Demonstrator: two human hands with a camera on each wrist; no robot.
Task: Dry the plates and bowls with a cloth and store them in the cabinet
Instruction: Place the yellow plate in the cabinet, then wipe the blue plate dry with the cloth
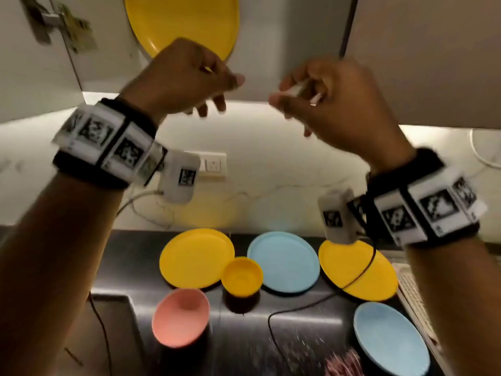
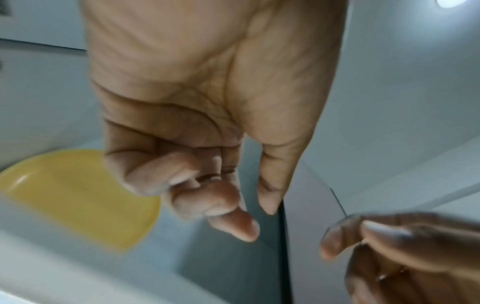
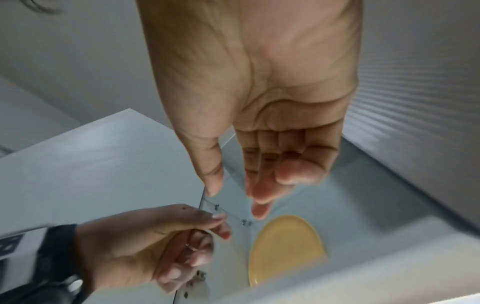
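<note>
Fingers of the left hand hang loosely curled and hold nothing; the right hand looks the same, relaxed and without load. Both hands are raised just below the cabinet, where 1 yellow plate already lies inside. Well below the cabinet, on the counter, wait 4 plates and 2 bowls, among them a blue plate and a pink bowl. They look like light, stiff plastic, perhaps slippery if wet, so I would hold each by its rim.
</note>
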